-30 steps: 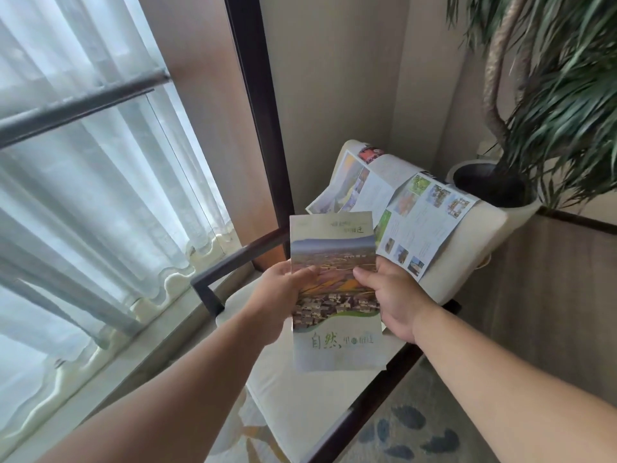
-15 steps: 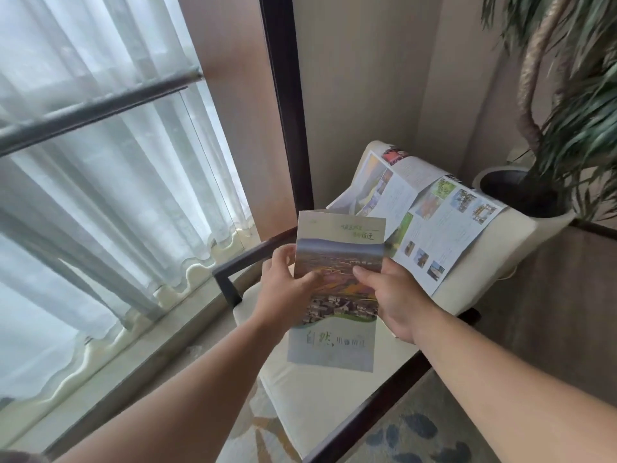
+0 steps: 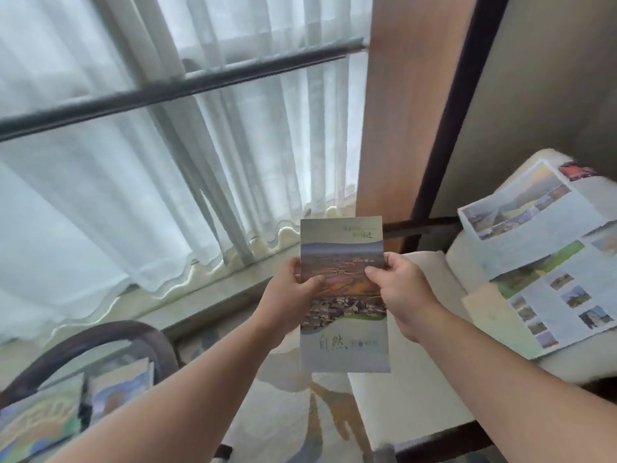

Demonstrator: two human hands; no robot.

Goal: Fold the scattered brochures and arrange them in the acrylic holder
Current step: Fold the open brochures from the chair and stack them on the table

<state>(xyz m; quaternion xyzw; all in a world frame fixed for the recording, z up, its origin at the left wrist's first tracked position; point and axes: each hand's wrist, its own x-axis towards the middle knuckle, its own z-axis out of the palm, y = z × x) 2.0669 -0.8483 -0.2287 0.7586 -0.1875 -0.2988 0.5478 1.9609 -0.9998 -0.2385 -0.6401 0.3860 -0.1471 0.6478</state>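
A folded brochure [image 3: 344, 342] with a landscape photo on its cover is held upright in mid-air in front of me. My left hand [image 3: 293, 289] grips its left edge, thumb across the cover. My right hand [image 3: 400, 289] pinches its right edge. Unfolded brochures [image 3: 547, 272] lie spread open over the cream chair [image 3: 417, 379] at the right. At the bottom left, several folded brochures [image 3: 110, 392] stand upright side by side; whether an acrylic holder carries them I cannot tell.
Sheer white curtains [image 3: 167, 178] and a window with a dark horizontal bar [image 3: 167, 91] fill the left. A wooden pillar [image 3: 400, 111] and dark frame stand at centre right. A dark curved chair back [image 3: 100, 339] sits at lower left. A patterned rug [image 3: 283, 422] lies below.
The view has swung left: the chair and spread brochures moved to the right edge, the plant left the view, and the standing brochures at lower left came in. Both hands still hold the folded brochure.
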